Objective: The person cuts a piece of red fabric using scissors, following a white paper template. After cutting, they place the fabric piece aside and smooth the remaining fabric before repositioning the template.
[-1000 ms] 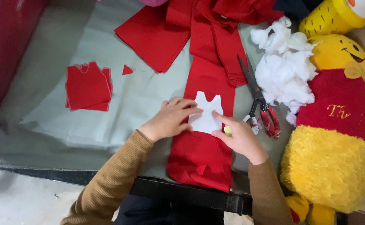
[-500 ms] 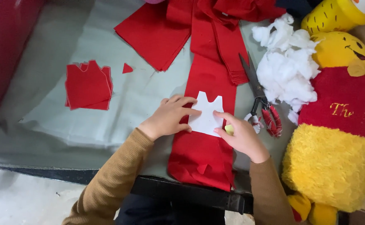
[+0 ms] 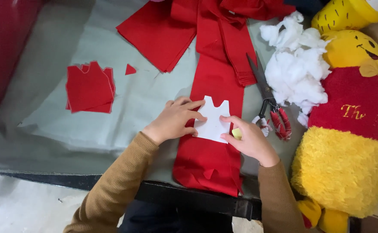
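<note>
Grey cloth bears red fabric (image 3: pixel 212 151); left hand (image 3: pixel 176 121) flat, right hand (image 3: pixel 249 138) pinching white pattern (image 3: pixel 212 121).

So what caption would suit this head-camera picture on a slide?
Both hands, left hand and right hand, press a white vest-shaped paper template flat on a long red fabric strip, beside red-handled scissors.

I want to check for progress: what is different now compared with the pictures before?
Nothing has visibly changed. The left hand and right hand still press the white paper pattern flat on the red cloth strip. The scissors and cut red pieces lie as before.
</note>
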